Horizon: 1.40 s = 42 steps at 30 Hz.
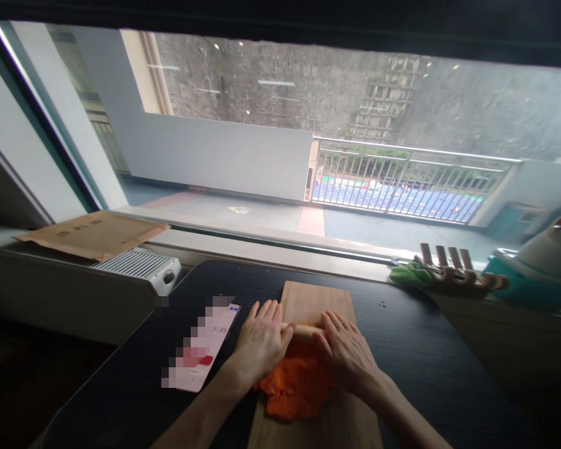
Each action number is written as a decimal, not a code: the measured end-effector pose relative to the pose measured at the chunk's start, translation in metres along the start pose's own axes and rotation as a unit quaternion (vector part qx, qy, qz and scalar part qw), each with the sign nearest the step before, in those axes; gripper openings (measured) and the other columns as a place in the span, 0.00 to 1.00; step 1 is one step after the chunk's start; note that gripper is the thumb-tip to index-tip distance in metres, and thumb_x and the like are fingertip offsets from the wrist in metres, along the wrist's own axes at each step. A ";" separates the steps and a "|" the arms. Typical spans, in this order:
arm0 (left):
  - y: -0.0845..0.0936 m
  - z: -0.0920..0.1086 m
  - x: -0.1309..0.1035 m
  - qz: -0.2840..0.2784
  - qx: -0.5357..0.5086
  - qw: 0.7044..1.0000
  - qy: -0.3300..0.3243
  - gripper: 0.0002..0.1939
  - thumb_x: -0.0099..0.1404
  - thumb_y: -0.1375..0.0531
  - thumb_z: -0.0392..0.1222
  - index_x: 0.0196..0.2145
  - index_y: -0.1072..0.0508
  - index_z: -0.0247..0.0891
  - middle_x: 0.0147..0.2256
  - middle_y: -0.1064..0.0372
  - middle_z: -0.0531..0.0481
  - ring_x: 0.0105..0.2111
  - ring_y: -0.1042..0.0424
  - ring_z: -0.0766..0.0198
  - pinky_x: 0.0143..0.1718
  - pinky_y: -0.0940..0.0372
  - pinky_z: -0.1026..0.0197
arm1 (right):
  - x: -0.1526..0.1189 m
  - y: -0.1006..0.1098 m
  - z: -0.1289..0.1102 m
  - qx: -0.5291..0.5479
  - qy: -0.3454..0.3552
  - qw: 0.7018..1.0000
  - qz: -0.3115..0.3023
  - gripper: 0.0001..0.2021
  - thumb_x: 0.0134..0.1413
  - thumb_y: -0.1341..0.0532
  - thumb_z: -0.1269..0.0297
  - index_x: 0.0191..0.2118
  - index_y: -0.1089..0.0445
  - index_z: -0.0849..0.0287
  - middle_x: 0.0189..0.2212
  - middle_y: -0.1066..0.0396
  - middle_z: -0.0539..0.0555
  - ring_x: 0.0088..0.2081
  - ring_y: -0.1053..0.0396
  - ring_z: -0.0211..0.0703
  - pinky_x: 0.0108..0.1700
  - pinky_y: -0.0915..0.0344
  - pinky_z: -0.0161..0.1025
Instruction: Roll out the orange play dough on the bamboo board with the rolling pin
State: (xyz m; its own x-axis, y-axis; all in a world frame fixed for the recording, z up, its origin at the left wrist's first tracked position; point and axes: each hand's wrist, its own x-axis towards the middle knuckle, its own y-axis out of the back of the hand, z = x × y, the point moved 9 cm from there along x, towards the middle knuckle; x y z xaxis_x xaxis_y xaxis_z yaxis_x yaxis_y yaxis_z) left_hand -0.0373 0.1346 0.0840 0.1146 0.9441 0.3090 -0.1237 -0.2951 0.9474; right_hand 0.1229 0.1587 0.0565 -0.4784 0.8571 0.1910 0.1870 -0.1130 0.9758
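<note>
A short wooden rolling pin [303, 332] lies crosswise over a flattened orange mass [299, 383], which looks like dough or clay. My left hand [263, 333] is on the pin's left end, thumb on the near side and fingers reaching forward. At the right end, my right hand [348, 344] holds the pin the same way, its fingers pointing away from me. Both palms hide the pin's ends. Beneath is a long wooden board [315, 296]. The orange piece has an uneven, lumpy edge and spreads toward me from the pin.
A phone [203, 349], partly pixelated, lies left of the board on the dark table [402, 337]. Along the sill are a brown envelope [96, 234] on a white vented unit [143, 268], a green cloth [409, 274], a brown rack [453, 268] and a teal container [518, 280].
</note>
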 end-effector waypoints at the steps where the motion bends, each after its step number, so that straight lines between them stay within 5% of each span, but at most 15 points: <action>1: 0.000 0.000 -0.007 0.002 0.002 1.000 -0.010 0.26 0.68 0.53 0.48 0.52 0.30 0.25 0.53 0.32 0.33 0.54 0.33 0.47 0.56 0.40 0.44 | -0.007 -0.001 -0.003 0.001 0.030 0.999 0.013 0.25 0.63 0.51 0.53 0.59 0.38 0.63 0.58 0.37 0.63 0.59 0.39 0.53 0.57 0.38 0.51; 4: 0.009 0.010 -0.043 0.075 0.030 0.990 -0.112 0.27 0.66 0.49 0.52 0.57 0.34 0.33 0.56 0.35 0.41 0.54 0.33 0.52 0.55 0.39 0.51 | -0.044 0.001 -0.024 0.003 0.176 0.981 0.081 0.29 0.59 0.47 0.48 0.62 0.42 0.56 0.58 0.37 0.59 0.57 0.36 0.50 0.52 0.32 0.44; 7: 0.009 0.012 -0.052 0.100 0.048 0.987 -0.120 0.30 0.66 0.49 0.54 0.59 0.37 0.33 0.58 0.37 0.40 0.56 0.34 0.51 0.56 0.39 0.51 | -0.041 0.004 -0.019 0.003 0.113 0.991 0.075 0.26 0.60 0.48 0.51 0.61 0.41 0.58 0.58 0.37 0.58 0.58 0.37 0.50 0.54 0.34 0.45; 11: -0.005 0.006 -0.025 0.017 0.037 0.998 -0.054 0.27 0.69 0.54 0.48 0.57 0.35 0.28 0.56 0.35 0.38 0.56 0.35 0.50 0.56 0.40 0.45 | -0.010 0.005 -0.010 -0.009 -0.003 1.000 0.029 0.22 0.63 0.51 0.58 0.56 0.35 0.64 0.57 0.36 0.63 0.60 0.40 0.54 0.58 0.39 0.50; 17: 0.014 0.019 -0.065 0.103 0.050 0.979 -0.169 0.33 0.66 0.47 0.52 0.64 0.48 0.37 0.61 0.43 0.46 0.59 0.40 0.55 0.59 0.45 0.55 | -0.069 -0.002 -0.038 -0.050 0.187 0.967 0.169 0.26 0.60 0.49 0.48 0.58 0.37 0.58 0.53 0.31 0.59 0.52 0.31 0.48 0.46 0.28 0.39; 23: -0.005 0.015 -0.019 0.027 0.015 0.996 -0.080 0.27 0.69 0.54 0.50 0.59 0.38 0.30 0.59 0.40 0.39 0.58 0.38 0.51 0.59 0.44 0.46 | -0.027 0.004 -0.004 -0.080 0.020 0.993 0.084 0.24 0.63 0.52 0.56 0.57 0.36 0.68 0.57 0.38 0.64 0.59 0.40 0.56 0.56 0.37 0.52; 29: 0.004 0.018 -0.054 0.081 0.015 0.983 -0.164 0.32 0.68 0.49 0.51 0.65 0.51 0.39 0.61 0.42 0.46 0.60 0.40 0.57 0.61 0.48 0.54 | -0.074 0.010 -0.034 -0.071 0.194 0.952 0.227 0.35 0.58 0.48 0.44 0.63 0.46 0.65 0.56 0.34 0.60 0.56 0.35 0.47 0.50 0.32 0.40; 35: -0.013 0.019 -0.008 -0.020 -0.011 0.998 -0.066 0.28 0.70 0.56 0.50 0.60 0.40 0.29 0.60 0.41 0.38 0.60 0.42 0.50 0.60 0.49 0.42 | -0.035 0.005 -0.001 -0.099 0.028 0.988 0.115 0.26 0.63 0.51 0.53 0.56 0.36 0.69 0.56 0.36 0.66 0.57 0.37 0.55 0.54 0.35 0.51; 39: -0.007 0.018 -0.031 0.008 -0.011 0.991 -0.131 0.27 0.70 0.53 0.49 0.63 0.46 0.38 0.61 0.43 0.46 0.61 0.42 0.56 0.62 0.49 0.49 | -0.066 -0.006 -0.026 -0.084 0.148 0.970 0.171 0.29 0.61 0.50 0.49 0.62 0.44 0.63 0.58 0.38 0.59 0.58 0.38 0.49 0.53 0.35 0.43; 42: -0.002 0.015 -0.049 0.030 -0.002 0.987 -0.159 0.31 0.69 0.51 0.51 0.65 0.52 0.39 0.62 0.46 0.48 0.62 0.44 0.57 0.62 0.51 0.52 | -0.088 -0.004 -0.031 -0.076 0.153 0.960 0.221 0.29 0.62 0.50 0.52 0.65 0.50 0.59 0.58 0.36 0.56 0.58 0.38 0.44 0.54 0.36 0.40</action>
State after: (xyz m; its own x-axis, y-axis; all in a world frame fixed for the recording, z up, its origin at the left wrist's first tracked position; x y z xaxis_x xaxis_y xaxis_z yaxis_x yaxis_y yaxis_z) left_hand -0.0280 0.0868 0.0681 0.4100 0.8311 0.3758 -0.1440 -0.3479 0.9264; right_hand 0.1374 0.0682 0.0388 -0.6161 0.5232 0.5888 0.3126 -0.5237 0.7925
